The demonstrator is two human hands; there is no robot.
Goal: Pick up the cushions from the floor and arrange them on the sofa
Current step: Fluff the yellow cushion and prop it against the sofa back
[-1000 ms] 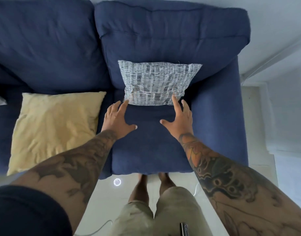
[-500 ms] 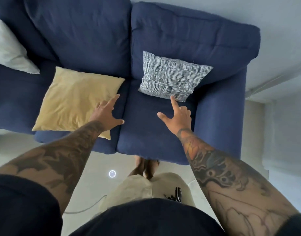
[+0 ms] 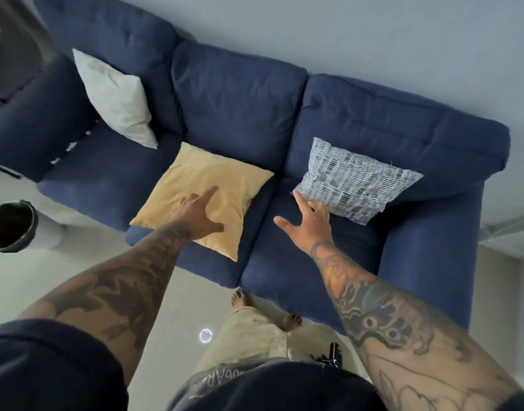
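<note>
Three cushions lie on the blue sofa (image 3: 240, 93). A white cushion (image 3: 114, 94) leans against the left backrest. A yellow cushion (image 3: 204, 185) lies flat on the middle seat. A grey patterned cushion (image 3: 352, 180) leans against the right backrest. My left hand (image 3: 197, 213) is open, fingers spread, over the yellow cushion's near part. My right hand (image 3: 306, 222) is open above the right seat, its fingertips close to the patterned cushion's lower left corner. Neither hand holds anything.
A dark round bucket (image 3: 10, 225) stands on the pale floor (image 3: 77, 262) at the left. The sofa's right armrest (image 3: 432, 256) is beside my right arm. My bare feet (image 3: 290, 320) are on the floor just in front of the seat edge.
The view has pulled back and turned left, bringing the white cushion and bucket into sight. My left hand moved from the right seat onto the yellow cushion. My right hand drew back from the patterned cushion.
</note>
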